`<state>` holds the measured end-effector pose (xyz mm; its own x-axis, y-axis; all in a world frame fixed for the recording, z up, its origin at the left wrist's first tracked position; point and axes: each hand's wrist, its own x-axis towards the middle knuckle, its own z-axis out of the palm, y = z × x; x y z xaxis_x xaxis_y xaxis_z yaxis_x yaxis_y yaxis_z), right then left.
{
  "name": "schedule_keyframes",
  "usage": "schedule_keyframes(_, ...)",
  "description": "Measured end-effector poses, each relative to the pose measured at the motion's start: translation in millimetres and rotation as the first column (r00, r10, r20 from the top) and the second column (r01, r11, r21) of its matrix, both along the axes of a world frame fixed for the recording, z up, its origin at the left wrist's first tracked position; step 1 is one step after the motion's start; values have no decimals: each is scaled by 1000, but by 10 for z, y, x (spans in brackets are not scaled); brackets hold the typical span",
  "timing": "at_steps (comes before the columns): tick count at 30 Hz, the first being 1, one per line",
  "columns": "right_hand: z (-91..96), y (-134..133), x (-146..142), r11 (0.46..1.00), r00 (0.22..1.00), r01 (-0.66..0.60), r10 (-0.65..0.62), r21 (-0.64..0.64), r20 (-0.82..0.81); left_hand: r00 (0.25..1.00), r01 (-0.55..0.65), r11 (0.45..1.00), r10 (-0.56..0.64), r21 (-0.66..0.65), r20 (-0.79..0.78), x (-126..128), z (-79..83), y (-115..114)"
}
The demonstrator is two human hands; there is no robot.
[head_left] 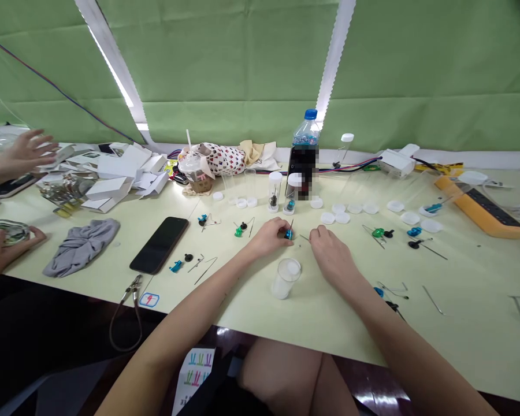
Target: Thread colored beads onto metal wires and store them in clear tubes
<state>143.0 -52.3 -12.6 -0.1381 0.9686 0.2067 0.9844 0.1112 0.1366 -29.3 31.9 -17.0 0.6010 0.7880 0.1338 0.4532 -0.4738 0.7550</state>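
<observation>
My left hand (pixel 272 236) rests on the pale table (pixel 459 300) with its fingers pinched round a small blue knob (pixel 288 234) that has a thin metal pin sticking up from it. My right hand (pixel 329 249) lies just to the right, fingers curled down onto the table near a loose pin (pixel 304 237); what it holds, if anything, is hidden. A clear plastic vial (pixel 285 278) lies on its side in front of both hands.
A black phone (pixel 160 244) and grey cloth (pixel 82 245) lie to the left. Small knobs, pins and white caps are scattered about. Upright vials (pixel 275 192) and a water bottle (pixel 305 151) stand behind. A yellow device (pixel 481 207) lies right. Another person's hands (pixel 19 153) work far left.
</observation>
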Motion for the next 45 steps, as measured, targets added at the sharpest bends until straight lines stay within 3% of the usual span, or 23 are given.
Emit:
schedule_keyframes(2,54,-16,14,999,1000,16,-16,-36,-11,1000,-15,1000,15,1,6,12,9,-22)
schedule_keyframes(4,105,-15,54,996,991,18,-29,-85,-128,999,-46,999,46,14,4,34,21,-53)
schedule_keyframes(8,174,24,165,980,890,-55,-39,-193,-455,993,-106,993,109,49,-54,82,45,-112)
schedule_keyframes(11,203,37,211,971,838,-119,-14,-208,-546,989,-122,991,126,55,-72,106,52,-135)
schedule_keyframes(18,262,28,248,974,832,-115,-13,-194,-554,985,-129,991,133,48,-108,121,65,-141)
schedule_keyframes(27,296,9,261,957,834,-72,-97,-281,-544,985,-150,987,154,58,-83,138,52,-165)
schedule_keyframes(35,292,10,215,968,830,-87,-59,-234,-554,978,-163,981,175,102,-116,172,16,-165)
schedule_keyframes(45,285,12,216,974,830,-79,-54,-213,-555,981,-142,988,149,62,-127,157,42,-145)
